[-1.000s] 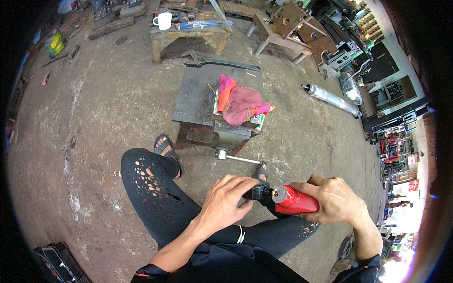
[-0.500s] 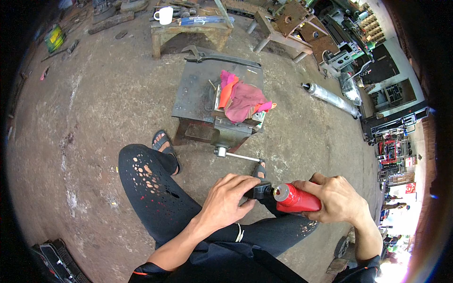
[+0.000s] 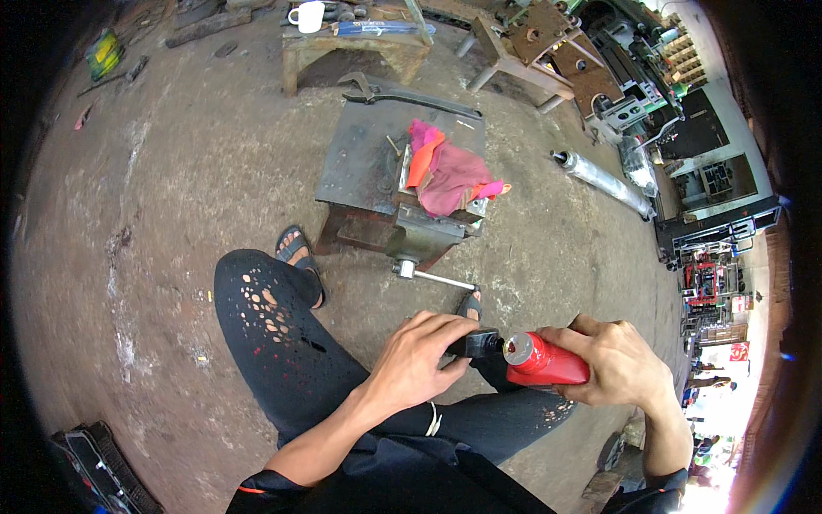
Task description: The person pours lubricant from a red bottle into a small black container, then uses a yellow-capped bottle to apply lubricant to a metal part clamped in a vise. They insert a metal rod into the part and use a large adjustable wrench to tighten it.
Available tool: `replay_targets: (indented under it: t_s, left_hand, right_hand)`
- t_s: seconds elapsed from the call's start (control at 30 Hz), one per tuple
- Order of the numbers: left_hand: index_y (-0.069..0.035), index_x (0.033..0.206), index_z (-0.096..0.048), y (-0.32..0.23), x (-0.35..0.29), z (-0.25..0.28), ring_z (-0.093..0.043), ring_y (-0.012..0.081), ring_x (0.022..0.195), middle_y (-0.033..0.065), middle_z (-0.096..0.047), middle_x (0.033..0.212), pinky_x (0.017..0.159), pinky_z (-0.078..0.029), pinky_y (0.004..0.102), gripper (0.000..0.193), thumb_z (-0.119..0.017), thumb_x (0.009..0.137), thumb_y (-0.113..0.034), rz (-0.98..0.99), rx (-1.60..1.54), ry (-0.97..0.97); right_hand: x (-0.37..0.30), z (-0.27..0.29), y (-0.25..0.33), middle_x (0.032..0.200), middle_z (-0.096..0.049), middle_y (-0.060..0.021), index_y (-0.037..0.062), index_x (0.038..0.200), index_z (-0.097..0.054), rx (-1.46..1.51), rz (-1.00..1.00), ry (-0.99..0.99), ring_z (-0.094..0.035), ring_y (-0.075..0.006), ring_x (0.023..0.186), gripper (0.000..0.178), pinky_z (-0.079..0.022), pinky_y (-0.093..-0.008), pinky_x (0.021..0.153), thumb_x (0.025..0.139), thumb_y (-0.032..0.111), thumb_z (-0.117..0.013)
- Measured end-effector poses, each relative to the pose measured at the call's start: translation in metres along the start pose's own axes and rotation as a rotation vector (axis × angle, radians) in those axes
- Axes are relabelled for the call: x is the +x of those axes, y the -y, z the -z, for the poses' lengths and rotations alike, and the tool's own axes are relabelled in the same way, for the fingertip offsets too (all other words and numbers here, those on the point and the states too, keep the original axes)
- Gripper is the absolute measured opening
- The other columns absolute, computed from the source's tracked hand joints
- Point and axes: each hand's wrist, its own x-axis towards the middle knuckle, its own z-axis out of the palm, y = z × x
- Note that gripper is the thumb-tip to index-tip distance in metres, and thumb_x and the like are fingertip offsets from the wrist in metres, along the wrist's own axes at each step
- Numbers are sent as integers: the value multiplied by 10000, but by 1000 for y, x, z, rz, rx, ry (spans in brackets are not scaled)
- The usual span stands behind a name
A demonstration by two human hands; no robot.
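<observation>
small black blocky obj (image 3: 476, 343) is gripped by l hand (image 3: 419, 360) & red bottle w/ round silvery top (image 3: 548, 364) is held tilted by r hand (image 3: 621, 364), just beside it, above holey black trousers (image 3: 287, 351).

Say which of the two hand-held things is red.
The red bottle with the silvery round end, in the right hand; the left hand holds a black thing.

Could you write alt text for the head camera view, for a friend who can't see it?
Someone's right hand holds a red bottle; their left hand holds a black object close to its top. Ahead stands a metal table with a vise, a pink cloth and a wrench.
</observation>
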Motion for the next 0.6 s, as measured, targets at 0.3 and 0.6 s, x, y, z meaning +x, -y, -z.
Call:
replay_targets:
  t_s: [0.3, 0.6]
  left_hand:
    - [-67, 1257, -716, 3, -2, -5, -702, 344, 1091, 128, -751, 1216, 957, -578, 433, 477, -834, 795, -69, -13, -15, -15]
    - [-70, 1268, -713, 5, -2, -6, -702, 350, 1076, 129, -750, 1214, 943, -578, 435, 486, -836, 797, -67, -13, -50, -13]
  right_hand:
    - [1, 3, 3, 961, -714, -172, 176, 1433, -635, -23, 8, 4, -733, -399, 801, 787, -600, -482, 735, 690, 275, -874]
    - [0, 3, 6, 945, -698, -161, 167, 1387, -681, -19, -41, 16, -731, -397, 806, 786, -592, -477, 754, 640, 280, -898]
